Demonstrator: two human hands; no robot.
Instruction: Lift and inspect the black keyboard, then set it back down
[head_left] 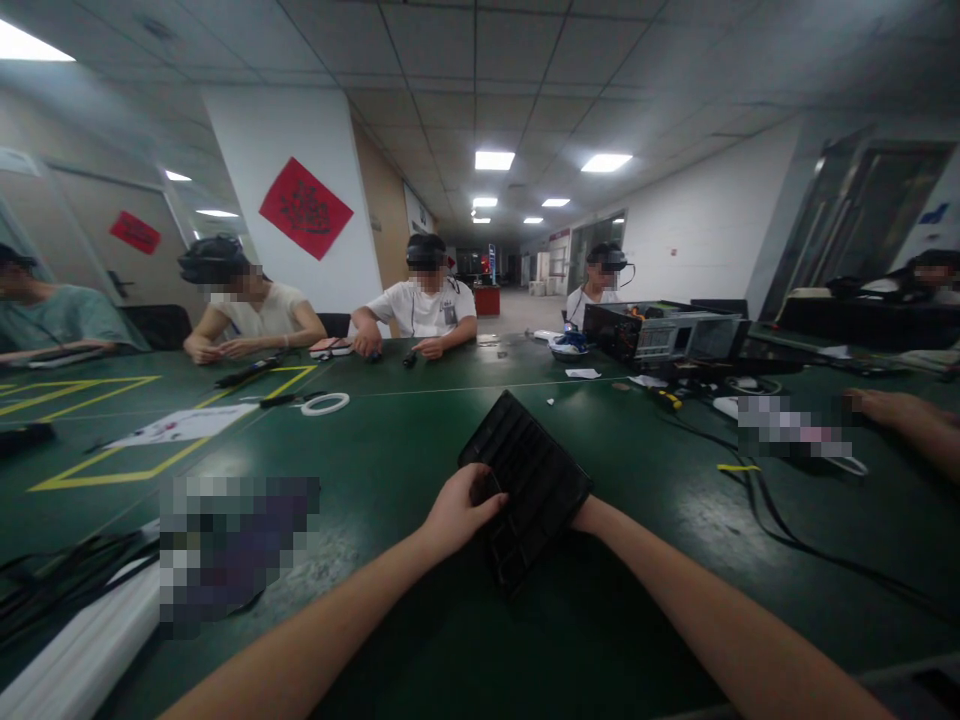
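Observation:
Above the green table in the head view, a black slotted tray (529,470) is tilted, its ribbed face with rows of compartments turned toward me. My left hand (459,512) is closed on its left side, with the thumb and fingertips over the compartments. From the right, my right hand (585,512) reaches behind the tray's edge and supports it. The tray hides the right fingers.
An opened computer case (660,335) stands at the back right, and black cables (765,500) run along the table's right side. A white roll of tape (325,403) lies left of centre. Several people sit around the table; a co-worker's hand (885,410) rests at right.

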